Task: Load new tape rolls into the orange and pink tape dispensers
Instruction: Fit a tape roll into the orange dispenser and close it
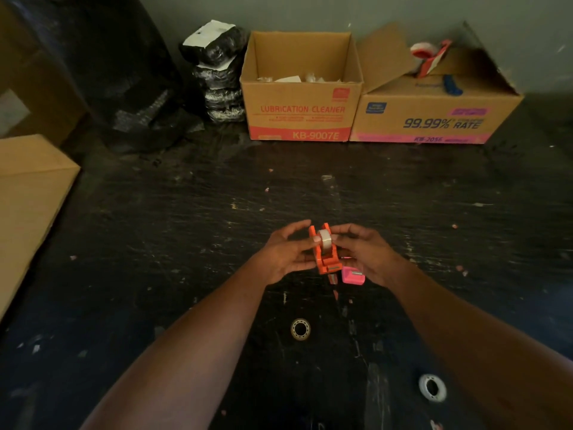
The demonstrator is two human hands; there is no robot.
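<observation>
Orange dispenser (325, 257) gripped by left hand (286, 254); right hand (366, 254) pinching tape roll (325, 241) between its cheeks. Next, probably: seat roll. Pink dispenser (352, 275) unloaded mid-table.

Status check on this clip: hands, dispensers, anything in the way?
Left hand and right hand both on orange dispenser, tape roll seated between its side walls. Pink dispenser beside it, partly hidden. Two empty cores lie nearer, clear of the work.

**Print on the two cardboard boxes**

The open box (300, 110) at the back reads "LUBRICATION CLEANER" in red, with "KB-9007E" on the red band below. The box to its right (434, 119) reads "99.99% RATE" in dark blue and "KB-2056" on its pink band; the smaller print is blurred.
</observation>
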